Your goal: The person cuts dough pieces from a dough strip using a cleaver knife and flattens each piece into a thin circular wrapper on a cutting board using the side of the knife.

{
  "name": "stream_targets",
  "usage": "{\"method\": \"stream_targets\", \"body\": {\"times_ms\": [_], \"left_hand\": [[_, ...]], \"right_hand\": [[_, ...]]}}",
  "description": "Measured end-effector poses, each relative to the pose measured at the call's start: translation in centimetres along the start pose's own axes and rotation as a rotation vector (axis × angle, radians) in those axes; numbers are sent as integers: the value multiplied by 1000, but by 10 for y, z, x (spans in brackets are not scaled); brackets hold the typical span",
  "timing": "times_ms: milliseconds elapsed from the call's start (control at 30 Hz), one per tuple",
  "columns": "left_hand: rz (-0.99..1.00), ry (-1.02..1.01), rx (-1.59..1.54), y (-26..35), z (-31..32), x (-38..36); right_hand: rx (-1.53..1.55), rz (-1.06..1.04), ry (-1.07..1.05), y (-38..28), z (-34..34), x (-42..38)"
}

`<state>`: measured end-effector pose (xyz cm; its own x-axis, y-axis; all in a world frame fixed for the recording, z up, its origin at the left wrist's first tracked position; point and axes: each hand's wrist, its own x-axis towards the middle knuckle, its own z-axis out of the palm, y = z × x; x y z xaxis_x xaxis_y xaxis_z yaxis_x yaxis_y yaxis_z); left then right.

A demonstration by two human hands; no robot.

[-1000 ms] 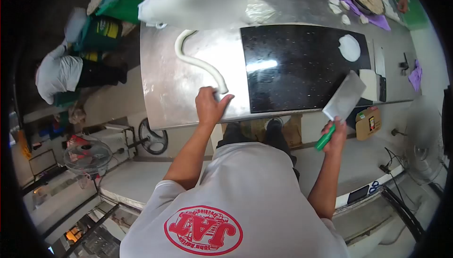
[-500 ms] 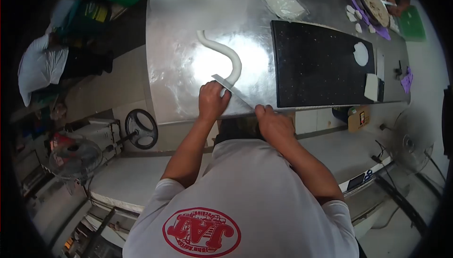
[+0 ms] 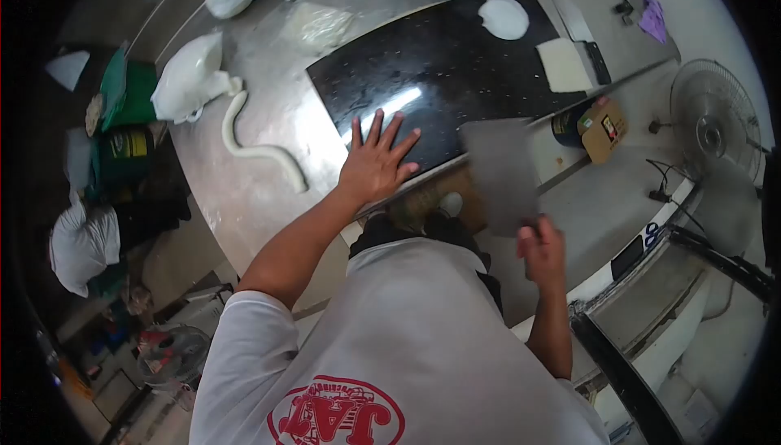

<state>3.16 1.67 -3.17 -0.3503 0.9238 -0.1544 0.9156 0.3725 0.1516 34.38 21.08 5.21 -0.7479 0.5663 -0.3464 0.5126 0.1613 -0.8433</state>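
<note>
Down flat with the left hand (image 3: 373, 170) at the near left corner of the shiny black rectangular slab (image 3: 455, 63), fingers splayed wide apart and clamped on nothing. Now out to the left of those fingers, lying loose on the grey metal table (image 3: 207, 156): the long white S-curved rope of dough (image 3: 260, 151). Running lengthwise from far left to near right, with its far end right by the knotted white plastic bag (image 3: 191, 79) (touching or apart, cannot tell) and its near end close to the left hand, not in contact. Closer on that side by plenty, then, with the left between dough and blade. Over to the right, gripping the broad grey metal cleaver (image 3: 498, 172) in the right hand (image 3: 543, 254), fingers curled together round a hidden handle. Pointing forward with that blurred blade, across the table's near edge in view, well apart from the dough.
</note>
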Motion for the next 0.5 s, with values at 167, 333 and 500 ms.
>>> {"method": "stream_targets", "body": {"times_ms": [167,333,500], "left_hand": [[157,-82,36,20,-13,70],[134,-28,12,23,-5,81],[82,-3,-250,16,-6,84]], "right_hand": [[401,-130,612,-7,-33,104],[715,341,441,49,-30,221],[461,429,350,19,12,152]]}}
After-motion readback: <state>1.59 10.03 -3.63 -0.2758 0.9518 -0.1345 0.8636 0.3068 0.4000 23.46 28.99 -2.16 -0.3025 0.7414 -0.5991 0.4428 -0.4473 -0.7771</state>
